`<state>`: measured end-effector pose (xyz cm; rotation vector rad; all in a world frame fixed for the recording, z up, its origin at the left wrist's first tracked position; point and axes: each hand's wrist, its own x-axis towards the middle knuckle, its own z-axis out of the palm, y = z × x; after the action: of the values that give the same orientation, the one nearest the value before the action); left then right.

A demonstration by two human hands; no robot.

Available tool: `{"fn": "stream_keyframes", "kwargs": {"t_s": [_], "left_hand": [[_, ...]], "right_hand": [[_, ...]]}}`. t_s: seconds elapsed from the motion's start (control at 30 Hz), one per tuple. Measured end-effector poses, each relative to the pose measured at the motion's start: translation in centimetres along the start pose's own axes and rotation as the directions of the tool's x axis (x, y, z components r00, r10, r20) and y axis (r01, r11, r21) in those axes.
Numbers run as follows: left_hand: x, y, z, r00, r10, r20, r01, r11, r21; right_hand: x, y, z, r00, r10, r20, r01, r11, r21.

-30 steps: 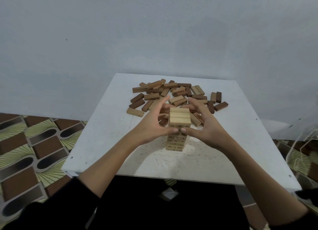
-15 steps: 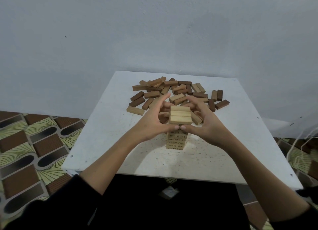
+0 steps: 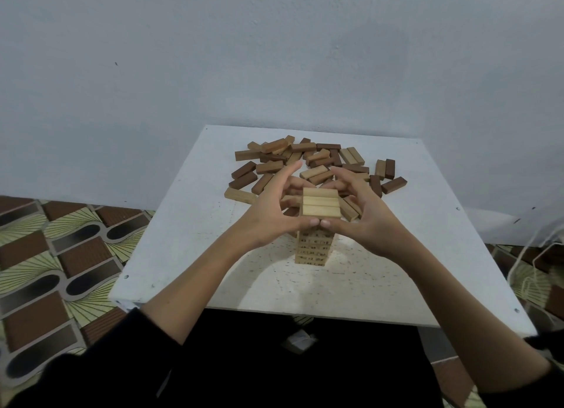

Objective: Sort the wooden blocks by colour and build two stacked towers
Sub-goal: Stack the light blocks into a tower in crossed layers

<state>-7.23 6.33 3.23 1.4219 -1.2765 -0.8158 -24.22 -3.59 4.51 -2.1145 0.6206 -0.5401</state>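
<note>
On the white table (image 3: 189, 233) a tower of light wooden blocks (image 3: 316, 243) stands upright near the middle, its top layer of three blocks lying side by side. The left hand (image 3: 268, 212) and the right hand (image 3: 363, 215) cup that top layer from either side, fingers curved round it and the two thumbs meeting against its near face. Behind the tower, toward the wall (image 3: 274, 56), a loose pile of mixed light and dark blocks (image 3: 308, 163) lies scattered on the table.
</note>
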Motion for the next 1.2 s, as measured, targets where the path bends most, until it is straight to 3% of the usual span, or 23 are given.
{"fn": "stream_keyframes", "kwargs": {"t_s": [0.3,0.53,1.2], "left_hand": [[-0.7,0.5,0.6,1.0,-0.025,-0.002,0.025,0.998,-0.049],[-1.5,-0.2,2.3,0.991,-0.134,0.024,0.136,0.978,-0.156],[-1.7,0.4,3.6,0.984,-0.171,0.054,0.178,0.966,-0.186]], "right_hand": [[-0.6,-0.5,0.8,0.998,0.049,-0.037,-0.045,0.995,0.094],[-1.7,-0.6,3.1,0.989,0.148,-0.018,-0.13,0.916,0.379],[-1.4,-0.3,4.5,0.981,0.192,-0.028,-0.17,0.922,0.347]]}}
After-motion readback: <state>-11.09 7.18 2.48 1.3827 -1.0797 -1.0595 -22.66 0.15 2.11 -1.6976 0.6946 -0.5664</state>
